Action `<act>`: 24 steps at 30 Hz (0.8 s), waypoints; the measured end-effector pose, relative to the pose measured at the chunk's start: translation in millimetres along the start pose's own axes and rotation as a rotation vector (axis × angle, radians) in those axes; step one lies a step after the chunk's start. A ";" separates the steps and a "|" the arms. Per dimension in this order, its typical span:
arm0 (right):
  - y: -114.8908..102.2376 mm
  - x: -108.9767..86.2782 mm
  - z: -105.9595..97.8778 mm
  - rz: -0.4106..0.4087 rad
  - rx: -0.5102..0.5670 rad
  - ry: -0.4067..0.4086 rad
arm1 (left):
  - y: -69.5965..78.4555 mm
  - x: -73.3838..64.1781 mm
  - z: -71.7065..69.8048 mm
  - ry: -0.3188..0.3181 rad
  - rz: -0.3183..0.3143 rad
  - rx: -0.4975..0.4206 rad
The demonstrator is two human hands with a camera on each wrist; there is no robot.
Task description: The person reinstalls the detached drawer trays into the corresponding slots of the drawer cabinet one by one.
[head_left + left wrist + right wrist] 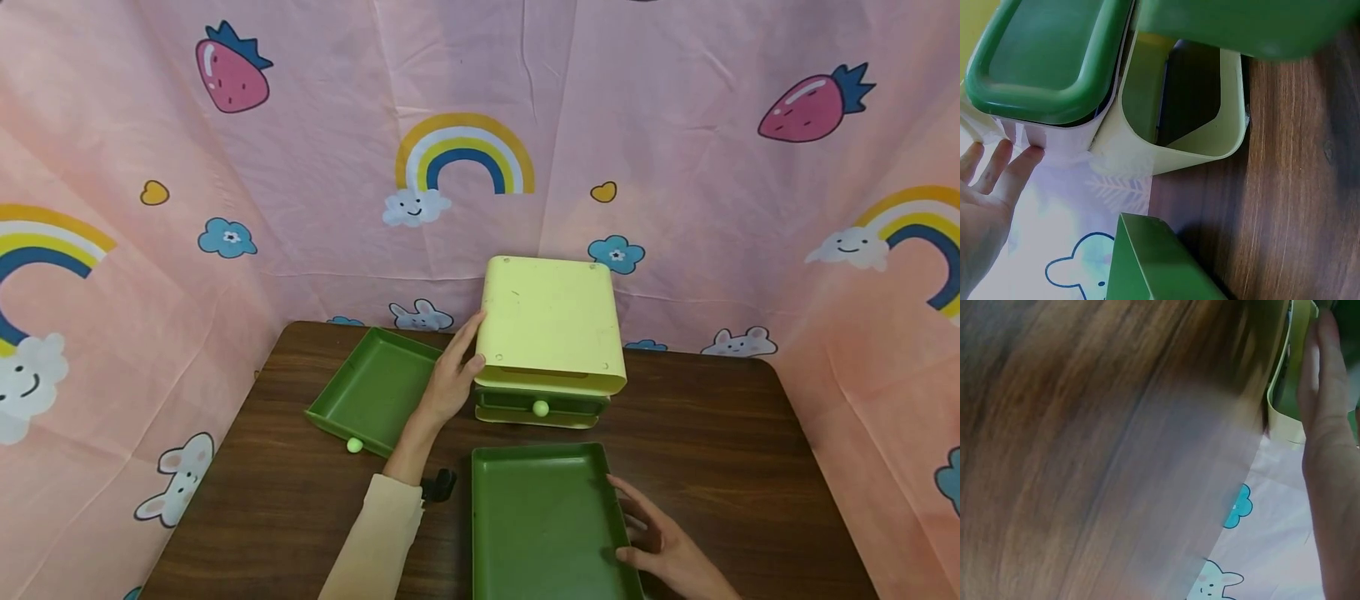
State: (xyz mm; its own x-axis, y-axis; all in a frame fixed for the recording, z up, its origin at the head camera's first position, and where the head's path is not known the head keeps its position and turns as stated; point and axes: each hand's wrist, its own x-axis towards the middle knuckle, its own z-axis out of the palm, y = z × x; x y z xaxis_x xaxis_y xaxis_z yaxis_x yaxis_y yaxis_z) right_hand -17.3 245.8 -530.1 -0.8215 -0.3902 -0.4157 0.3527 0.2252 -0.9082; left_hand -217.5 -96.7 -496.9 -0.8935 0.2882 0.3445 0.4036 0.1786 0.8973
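My left hand (pixel 450 379) rests against the left side of a pale yellow-green drawer cabinet (pixel 551 317), fingers extended along it. In the left wrist view, the fingertips (pixel 1035 153) touch the pale casing beside a green drawer front (pixel 1029 59). The cabinet's upper slot (pixel 1188 100) is vacant; the lower drawer (pixel 495 400), with its round knob, sits inside. My right hand (pixel 663 537) holds a green drawer (pixel 547 525) by its right edge, in front of the cabinet. Its near end lies outside the head view. In the right wrist view, the fingers (pixel 1333 369) partly hide green and pale surfaces.
Another green drawer (pixel 375 383) with a light green knob (pixel 355 445) lies on the brown wooden table (pixel 720 450), left of the cabinet. A pink patterned cloth (pixel 322 150) hangs behind and at both sides. A small black object (pixel 441 485) shows beside the left wrist.
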 end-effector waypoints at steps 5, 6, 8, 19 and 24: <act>-6.6 -4.5 -1.2 -0.038 0.026 0.010 | 0.4 0.8 0.1 -0.003 0.017 -0.017; -7.8 -5.2 -1.2 -0.058 0.016 0.017 | 0.8 0.9 0.0 -0.004 0.018 -0.023; -10.3 -6.8 -1.2 -0.089 -0.001 0.038 | 2.4 0.9 -0.5 -0.008 0.021 -0.037; -19.4 -13.5 -0.8 -0.132 0.000 0.078 | 41.3 -3.4 -6.1 -0.028 0.006 -0.059; -21.5 -15.4 -0.9 -0.136 0.059 0.034 | 40.7 -3.9 -5.6 -0.030 -0.001 -0.058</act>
State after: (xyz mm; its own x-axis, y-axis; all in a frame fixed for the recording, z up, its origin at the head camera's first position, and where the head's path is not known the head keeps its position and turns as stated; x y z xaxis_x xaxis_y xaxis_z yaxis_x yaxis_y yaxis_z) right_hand -12.6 247.8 -504.1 -0.8778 -0.3829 -0.2878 0.2620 0.1192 -0.9577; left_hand -198.7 -95.8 -460.2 -0.8874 0.3161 0.3356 0.3895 0.1246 0.9125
